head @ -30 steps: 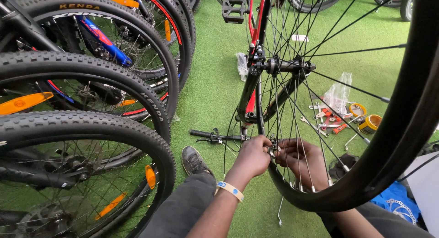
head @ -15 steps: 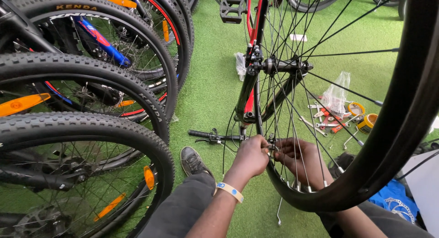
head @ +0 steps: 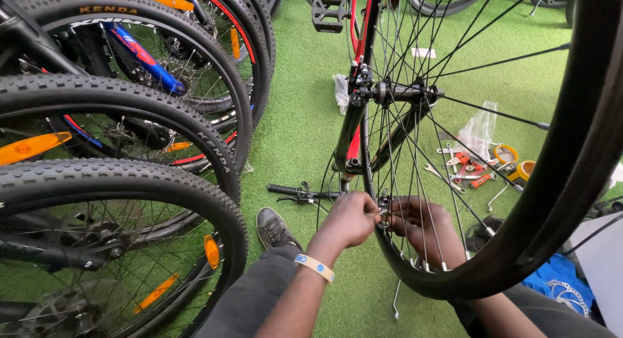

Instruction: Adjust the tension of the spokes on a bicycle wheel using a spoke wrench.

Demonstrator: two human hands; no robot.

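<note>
Black rim [head: 415, 273] between them, left hand [head: 347, 221] and right hand [head: 422, 227] apparently pinch one small fitting [head: 383, 214].

Matt black rubber tyre [head: 571, 182], thin glossy metal spokes [head: 415, 150], rough green turf [head: 305, 117].

Black spoked bicycle wheel [head: 519, 214] stands upright on green turf.

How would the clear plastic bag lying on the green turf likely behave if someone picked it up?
The plastic bag looks thin and crumpled, so probably floppy and light. Its glossy film may feel slippery. It would hardly roll.
</note>
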